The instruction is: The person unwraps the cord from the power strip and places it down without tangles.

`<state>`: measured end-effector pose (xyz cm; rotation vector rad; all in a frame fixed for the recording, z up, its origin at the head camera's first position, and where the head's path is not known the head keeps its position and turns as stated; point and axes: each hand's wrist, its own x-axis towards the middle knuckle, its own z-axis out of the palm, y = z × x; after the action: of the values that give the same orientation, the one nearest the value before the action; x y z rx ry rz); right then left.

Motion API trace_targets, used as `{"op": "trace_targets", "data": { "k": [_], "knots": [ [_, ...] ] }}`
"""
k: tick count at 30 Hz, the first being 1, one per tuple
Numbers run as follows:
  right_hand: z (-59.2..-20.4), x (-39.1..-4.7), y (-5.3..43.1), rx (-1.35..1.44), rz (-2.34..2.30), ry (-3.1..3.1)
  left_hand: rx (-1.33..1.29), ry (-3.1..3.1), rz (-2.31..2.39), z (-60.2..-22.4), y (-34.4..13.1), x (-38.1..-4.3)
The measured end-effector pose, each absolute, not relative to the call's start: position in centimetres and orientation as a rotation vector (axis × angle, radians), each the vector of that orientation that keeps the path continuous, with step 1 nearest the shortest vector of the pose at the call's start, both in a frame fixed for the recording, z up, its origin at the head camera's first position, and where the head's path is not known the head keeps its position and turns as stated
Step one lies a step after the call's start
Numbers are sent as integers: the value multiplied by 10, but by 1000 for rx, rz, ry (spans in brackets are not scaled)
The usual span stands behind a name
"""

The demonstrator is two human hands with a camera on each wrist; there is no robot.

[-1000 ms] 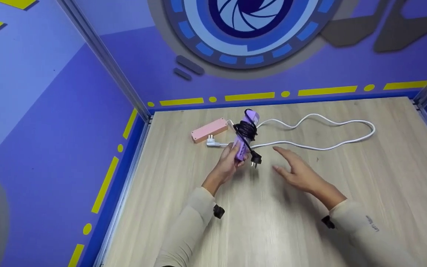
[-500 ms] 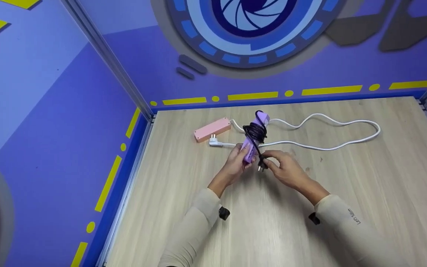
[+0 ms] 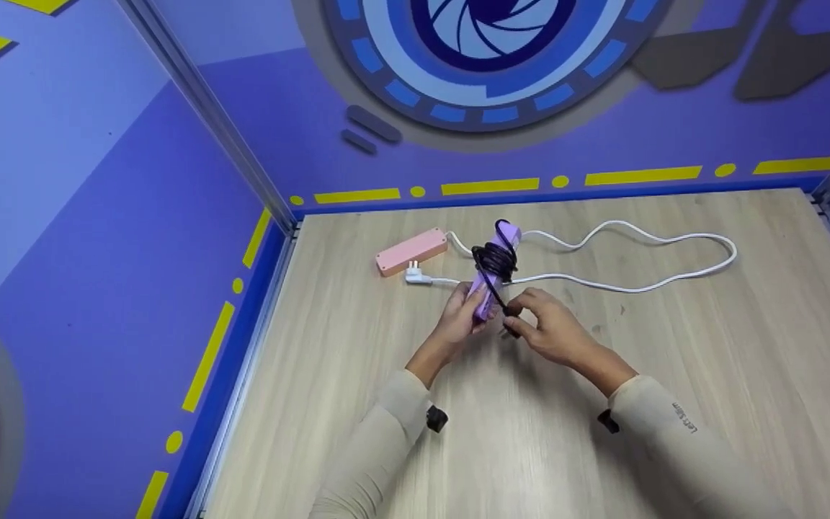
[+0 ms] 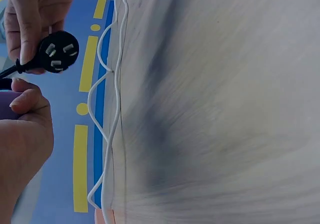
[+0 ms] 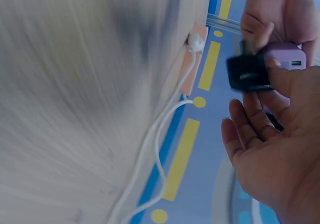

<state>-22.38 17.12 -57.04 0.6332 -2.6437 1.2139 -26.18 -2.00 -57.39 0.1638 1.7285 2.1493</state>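
My left hand point(image 3: 452, 318) grips the lower end of a purple power strip point(image 3: 507, 233), held tilted above the table. A black cord point(image 3: 494, 261) is wound several times round the strip's middle. At the cord's loose end, my right hand point(image 3: 555, 328) pinches the black plug point(image 4: 59, 52) between thumb and index finger, close beside the strip. Three metal prongs show on the plug in the left wrist view. The right wrist view shows USB ports on the end of the purple strip, while the plug there is blurred.
A pink power strip point(image 3: 412, 251) lies on the wooden table point(image 3: 710, 375) at the back left. Its white cord point(image 3: 631, 290) loops out to the right, and its white plug point(image 3: 415, 274) lies by the strip's front. Blue panel walls point(image 3: 256, 108) rise at the back and left.
My right hand has come in from the right, taken the black plug and turned it slightly. My left hand with the purple strip has shifted a little to the right.
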Motion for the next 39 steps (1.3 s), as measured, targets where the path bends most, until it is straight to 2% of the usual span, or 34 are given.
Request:
{"op": "trace_targets", "data": {
  "k": [11, 17, 23, 27, 39],
  "knots": [
    [-532, -225, 185, 605, 1069, -2470, 174, 1912, 2038, -580, -35, -261],
    [-523, -233, 206, 440, 1178, -2463, 187, 1928, 2001, -582, -42, -258],
    [-536, -233, 237, 309, 1251, -2508, 149, 1936, 2030, -584, -50, -258],
    [-549, -229, 260, 260, 1131, -2568, 110, 1911, 2094, -585, -56, -259],
    [-586, -202, 331, 315, 820, -3040, 6, 1825, 2312, -583, -71, -266]
  ]
}}
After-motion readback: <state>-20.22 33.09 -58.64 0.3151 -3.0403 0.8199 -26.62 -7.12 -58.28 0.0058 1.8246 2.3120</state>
